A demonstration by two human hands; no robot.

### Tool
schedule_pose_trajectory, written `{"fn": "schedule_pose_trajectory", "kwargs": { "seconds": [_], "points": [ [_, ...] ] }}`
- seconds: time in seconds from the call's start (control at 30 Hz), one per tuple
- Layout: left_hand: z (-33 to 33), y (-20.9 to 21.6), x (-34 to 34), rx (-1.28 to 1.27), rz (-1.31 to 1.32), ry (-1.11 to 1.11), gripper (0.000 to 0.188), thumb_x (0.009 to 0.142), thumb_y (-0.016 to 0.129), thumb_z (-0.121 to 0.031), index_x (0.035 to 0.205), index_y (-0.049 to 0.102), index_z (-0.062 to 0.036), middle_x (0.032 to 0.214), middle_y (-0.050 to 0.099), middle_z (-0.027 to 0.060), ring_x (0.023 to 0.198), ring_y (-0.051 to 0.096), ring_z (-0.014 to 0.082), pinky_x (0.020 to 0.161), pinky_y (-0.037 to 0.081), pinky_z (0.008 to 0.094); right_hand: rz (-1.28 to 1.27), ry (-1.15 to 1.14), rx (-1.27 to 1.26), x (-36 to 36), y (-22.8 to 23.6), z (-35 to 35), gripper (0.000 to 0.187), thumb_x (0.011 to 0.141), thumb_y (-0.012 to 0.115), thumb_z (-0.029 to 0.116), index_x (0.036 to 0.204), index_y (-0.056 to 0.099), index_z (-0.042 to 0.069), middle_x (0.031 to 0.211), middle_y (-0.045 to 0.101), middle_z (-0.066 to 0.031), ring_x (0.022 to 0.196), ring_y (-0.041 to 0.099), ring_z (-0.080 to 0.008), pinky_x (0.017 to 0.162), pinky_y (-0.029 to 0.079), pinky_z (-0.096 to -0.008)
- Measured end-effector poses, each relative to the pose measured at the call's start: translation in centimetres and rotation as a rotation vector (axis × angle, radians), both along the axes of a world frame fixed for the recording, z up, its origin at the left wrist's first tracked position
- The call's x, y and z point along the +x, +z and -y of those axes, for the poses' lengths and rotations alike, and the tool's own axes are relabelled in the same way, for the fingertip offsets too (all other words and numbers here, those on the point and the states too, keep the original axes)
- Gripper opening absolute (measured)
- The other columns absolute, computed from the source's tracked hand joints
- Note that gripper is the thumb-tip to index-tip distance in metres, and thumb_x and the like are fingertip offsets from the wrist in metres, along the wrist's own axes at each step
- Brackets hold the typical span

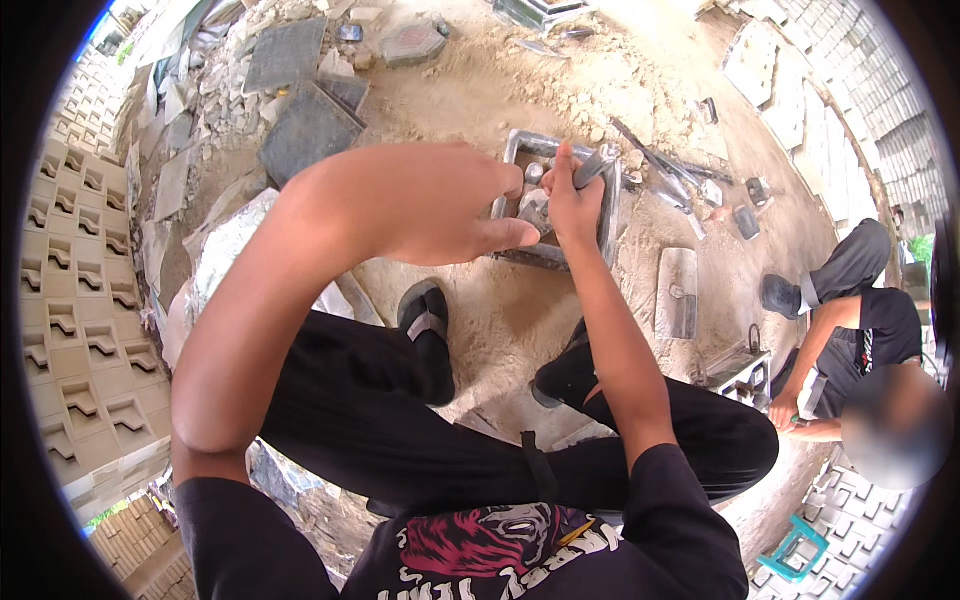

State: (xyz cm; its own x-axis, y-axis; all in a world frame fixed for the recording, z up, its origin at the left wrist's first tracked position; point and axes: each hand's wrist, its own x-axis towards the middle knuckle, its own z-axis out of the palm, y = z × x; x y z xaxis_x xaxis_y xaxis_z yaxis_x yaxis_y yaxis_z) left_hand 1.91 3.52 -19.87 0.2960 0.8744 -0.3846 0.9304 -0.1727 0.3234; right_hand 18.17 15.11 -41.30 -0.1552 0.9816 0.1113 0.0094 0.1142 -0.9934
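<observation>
A rectangular dark grey frame, like a mould (610, 228), lies on the sandy ground in front of my feet. Inside it are grey lumps (536, 208), partly covered by my hands. My left hand (470, 205) reaches over the frame's left side, thumb and fingers apart, with nothing visible between them. My right hand (577, 205) is over the frame's right part, closed around a dark bar-like tool (592, 168). The tool slants up to the right; its exact kind cannot be made out.
Dark slabs (310, 135) and rubble lie at the far left. Metal bars (655, 155) lie right of the frame, near a rectangular float-like plate (677, 293). Another person (865, 330) sits at the right by a metal mould (738, 370). Stacked blocks (85, 300) line the left.
</observation>
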Motion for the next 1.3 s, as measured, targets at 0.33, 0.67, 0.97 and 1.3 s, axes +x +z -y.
{"fn": "schedule_pose_trajectory", "kwargs": {
  "seconds": [0.33,0.67,0.97,1.3],
  "points": [
    [-0.4,0.3,-0.3,-0.044,0.009,0.01,0.052,0.093,0.047,-0.054,0.12,0.057,-0.0106,0.113,0.063,0.0121,0.109,0.056,0.0299,0.09,0.045,0.0403,0.193,0.193,0.103,-0.6,0.2,-0.5,0.048,0.096,0.052,0.045,0.07,0.049,0.006,0.058,0.043,0.0039,0.06,0.041,-0.007,0.055,0.037,-0.0274],
    [-0.4,0.1,-0.6,0.063,0.106,0.013,0.048,0.092,0.051,-0.049,0.116,0.058,-0.0072,0.101,0.065,0.0141,0.101,0.059,0.0327,0.086,0.046,0.0422,-0.025,0.189,0.114,-2.4,1.2,-2.2,0.045,0.099,0.045,0.045,0.075,0.049,0.006,0.062,0.044,0.0041,0.059,0.038,-0.0068,0.053,0.032,-0.0266],
    [-0.5,-0.1,-1.8,0.515,0.245,-0.093,0.029,0.091,0.057,-0.033,0.101,0.059,-0.0066,0.085,0.063,0.0145,0.08,0.061,0.0355,0.068,0.046,0.0448,0.22,0.335,0.184,-3.3,0.2,-6.7,0.033,0.099,0.049,0.034,0.087,0.051,0.003,0.064,0.051,-0.0024,0.061,0.049,-0.012,0.058,0.041,-0.0291],
    [-0.5,0.4,-1.8,0.557,0.308,-0.115,0.029,0.09,0.059,-0.028,0.111,0.054,-0.0087,0.079,0.064,0.0128,0.071,0.062,0.035,0.06,0.046,0.0458,0.172,0.231,0.257,-1.0,-1.8,-6.4,0.033,0.1,0.043,0.034,0.102,0.044,0.002,0.078,0.051,-0.005,0.07,0.051,-0.0143,0.064,0.044,-0.0312]
  ]
}}
